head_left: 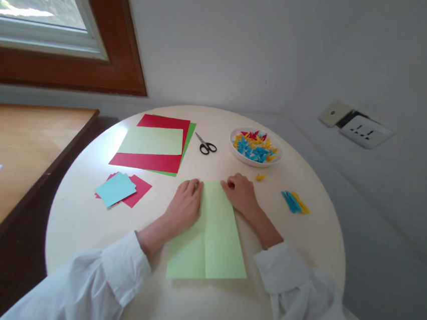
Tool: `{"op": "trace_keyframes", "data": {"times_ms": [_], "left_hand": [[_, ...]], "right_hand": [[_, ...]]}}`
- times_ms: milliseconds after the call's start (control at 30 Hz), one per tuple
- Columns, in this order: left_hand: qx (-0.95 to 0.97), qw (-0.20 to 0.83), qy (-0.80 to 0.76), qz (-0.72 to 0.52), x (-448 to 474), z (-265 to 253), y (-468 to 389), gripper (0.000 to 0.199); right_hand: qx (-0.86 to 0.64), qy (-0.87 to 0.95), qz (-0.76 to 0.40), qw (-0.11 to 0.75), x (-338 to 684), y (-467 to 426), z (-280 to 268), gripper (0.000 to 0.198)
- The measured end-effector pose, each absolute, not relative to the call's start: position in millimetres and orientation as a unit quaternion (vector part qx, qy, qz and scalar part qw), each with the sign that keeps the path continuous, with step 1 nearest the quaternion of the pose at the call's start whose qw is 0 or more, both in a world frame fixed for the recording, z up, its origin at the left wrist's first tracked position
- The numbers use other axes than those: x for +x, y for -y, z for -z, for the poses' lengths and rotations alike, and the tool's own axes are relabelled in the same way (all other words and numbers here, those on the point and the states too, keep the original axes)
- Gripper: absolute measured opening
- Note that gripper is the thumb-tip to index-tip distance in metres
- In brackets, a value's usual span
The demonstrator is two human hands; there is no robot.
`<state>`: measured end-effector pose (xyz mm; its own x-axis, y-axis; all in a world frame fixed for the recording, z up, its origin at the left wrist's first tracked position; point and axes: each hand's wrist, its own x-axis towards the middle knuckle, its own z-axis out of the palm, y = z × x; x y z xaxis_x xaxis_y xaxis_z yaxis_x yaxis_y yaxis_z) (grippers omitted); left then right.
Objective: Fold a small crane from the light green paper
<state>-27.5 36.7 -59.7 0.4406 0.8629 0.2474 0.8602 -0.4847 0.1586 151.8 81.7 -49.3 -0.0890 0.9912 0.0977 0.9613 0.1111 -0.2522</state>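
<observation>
You're working w/ a pale-green rectangular paper sheet [224, 241] that's lying in front of you on the round off-white table [78, 227], btwn. your forearms, w/ a crease running along its middle. Your left hand [184, 202] is resting at the far L corner, fingers curling in; your right hand [241, 195] is resting at the far R corner, fingers also bending. Can't tell if either one is pinching the paper or just pressing it.

Handling: the sheet's prob. weighing next to nothing, so uneven pushing is likely to be skewing it. It's looking stiff enough to be holding a crease, but it'd prob. be buckling if you're squeezing both corners inward. Not fragile, I'd guess, tho rough tugging could be tearing an edge. The smooth tabletop is prob. giving little grip underneath. The near edge is casting a shadow, so it may be sitting slightly proud.

Grip: you'd be better off taking corners lightly btwn. thumb + index, and pressing w/ flat fingertips along the crease, not mid-panel, b/c stray dents would be showing.
</observation>
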Motion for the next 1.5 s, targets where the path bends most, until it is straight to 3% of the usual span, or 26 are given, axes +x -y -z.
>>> {"op": "trace_keyframes", "data": {"times_ms": [900, 1500], "left_hand": [[0.846, -0.033, -0.504, -0.172, -25.3, 67.5, -37.0, 0.046], [0.847, -0.019, -0.507, -0.159, -24.7, 66.6, -37.5, 0.047]], "right_hand": [[-0.656, 0.749, -0.051, 0.071, 148.7, -75.0, 44.0, 0.026], [-0.656, 0.746, -0.059, 0.093, 150.2, -73.0, 46.4, 0.026]]}}
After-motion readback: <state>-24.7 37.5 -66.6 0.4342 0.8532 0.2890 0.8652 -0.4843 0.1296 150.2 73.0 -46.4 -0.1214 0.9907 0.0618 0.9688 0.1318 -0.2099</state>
